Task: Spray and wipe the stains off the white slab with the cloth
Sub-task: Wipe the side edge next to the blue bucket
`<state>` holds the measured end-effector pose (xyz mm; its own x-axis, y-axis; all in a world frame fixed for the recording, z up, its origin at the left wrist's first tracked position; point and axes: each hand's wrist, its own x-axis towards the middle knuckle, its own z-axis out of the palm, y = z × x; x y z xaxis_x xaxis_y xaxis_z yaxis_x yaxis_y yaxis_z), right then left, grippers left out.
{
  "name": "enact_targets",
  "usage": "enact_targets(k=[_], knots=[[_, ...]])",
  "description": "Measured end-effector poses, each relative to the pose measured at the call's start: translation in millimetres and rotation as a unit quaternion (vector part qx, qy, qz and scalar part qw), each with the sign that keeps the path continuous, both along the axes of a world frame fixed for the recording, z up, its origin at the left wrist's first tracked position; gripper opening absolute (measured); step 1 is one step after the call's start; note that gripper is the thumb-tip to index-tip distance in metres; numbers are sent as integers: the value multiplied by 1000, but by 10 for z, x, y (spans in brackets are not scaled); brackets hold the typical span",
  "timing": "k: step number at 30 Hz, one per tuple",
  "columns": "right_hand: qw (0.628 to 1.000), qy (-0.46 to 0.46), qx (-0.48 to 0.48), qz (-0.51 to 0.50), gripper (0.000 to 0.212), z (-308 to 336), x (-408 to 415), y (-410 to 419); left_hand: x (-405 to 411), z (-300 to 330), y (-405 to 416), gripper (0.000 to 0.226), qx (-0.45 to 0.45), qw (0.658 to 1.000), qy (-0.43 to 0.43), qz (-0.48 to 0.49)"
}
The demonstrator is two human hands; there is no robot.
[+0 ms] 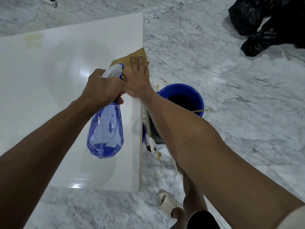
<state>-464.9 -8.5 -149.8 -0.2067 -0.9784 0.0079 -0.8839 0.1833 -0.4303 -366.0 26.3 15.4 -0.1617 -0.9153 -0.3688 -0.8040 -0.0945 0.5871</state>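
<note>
A glossy white slab (57, 90) lies on the marble floor. A yellowish stain (33, 39) shows near its far left corner. My left hand (103, 86) grips the neck of a blue see-through spray bottle (106, 131), which hangs over the slab with its white nozzle pointing away. My right hand (137, 76) presses flat, fingers straight, on a tan cloth (132, 57) at the slab's right edge. Part of the cloth is hidden under the hand.
A blue bucket (198, 95) with dark liquid stands just right of the slab, a thin stick lying across its rim. Black plastic bags (267, 27) lie at the far right. Yellow drips mark the floor by the bucket. My sandalled foot (168, 204) stands near the slab's near corner.
</note>
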Motion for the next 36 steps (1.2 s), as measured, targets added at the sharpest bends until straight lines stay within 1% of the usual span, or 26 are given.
enact_targets(k=[4,9,11,14,17,24,28,30,32,33,35,36], knots=[[999,-35,0,2,46,-7,218,364,133,0,389,15,3,1000,-6,6],[1000,-22,-9,0,49,-35,501,842,388,24,856,23,2,1000,-4,13],[1000,-9,-13,-2,48,-55,639,1023,505,48,1032,21,-2,1000,-11,12],[1000,-1,-29,-5,41,-67,791,1288,682,93,1293,23,-9,1000,-16,19],[999,-14,-36,-5,38,-51,917,1521,853,139,1529,23,-4,999,-9,34],[998,-39,-48,-4,36,-65,1127,1925,1087,121,1942,24,19,998,-13,59],[997,-66,-42,-2,34,-28,1192,2066,1110,94,2117,17,20,997,-15,73],[996,-64,-58,3,33,-46,1251,2186,1108,101,2177,17,22,996,-8,90],[995,-67,-69,-10,36,-46,1308,2286,1104,79,2238,15,24,995,-14,98],[996,-62,-69,-12,40,-65,1358,2342,1109,89,2297,16,26,994,-14,105],[997,-30,-65,-8,50,-144,1434,2402,1113,83,2340,19,24,992,-10,122],[998,-23,-62,-5,51,-158,1445,2399,1119,69,2379,19,23,992,-14,122]])
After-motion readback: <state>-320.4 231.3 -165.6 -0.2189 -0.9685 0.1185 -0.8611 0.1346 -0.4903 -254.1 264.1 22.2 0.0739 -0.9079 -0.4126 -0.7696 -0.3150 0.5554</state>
